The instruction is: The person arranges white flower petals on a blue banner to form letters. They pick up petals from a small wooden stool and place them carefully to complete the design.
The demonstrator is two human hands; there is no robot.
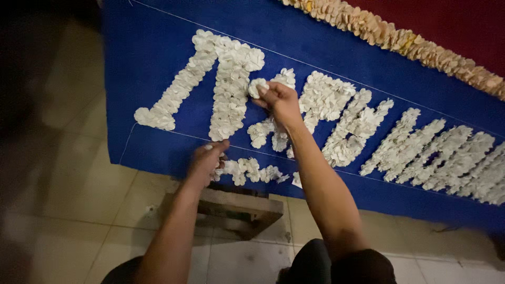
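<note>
At frame centre my right hand (pixel 279 100) pinches a white petal (pixel 256 87); my left hand (pixel 206 162) grips loose petals (pixel 247 169) on the blue board (pixel 152 58).

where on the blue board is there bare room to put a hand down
Bare blue board lies left of the first white flower letter, and in a strip below the right-hand letters. It is crowded around the right hand and the left hand, by the loose flowers.

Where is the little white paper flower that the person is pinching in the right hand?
In the head view, the small white paper flower sits at the fingertips of the right hand, just left of centre over the blue cloth board, right beside the tall white flower-covered shape.
</note>
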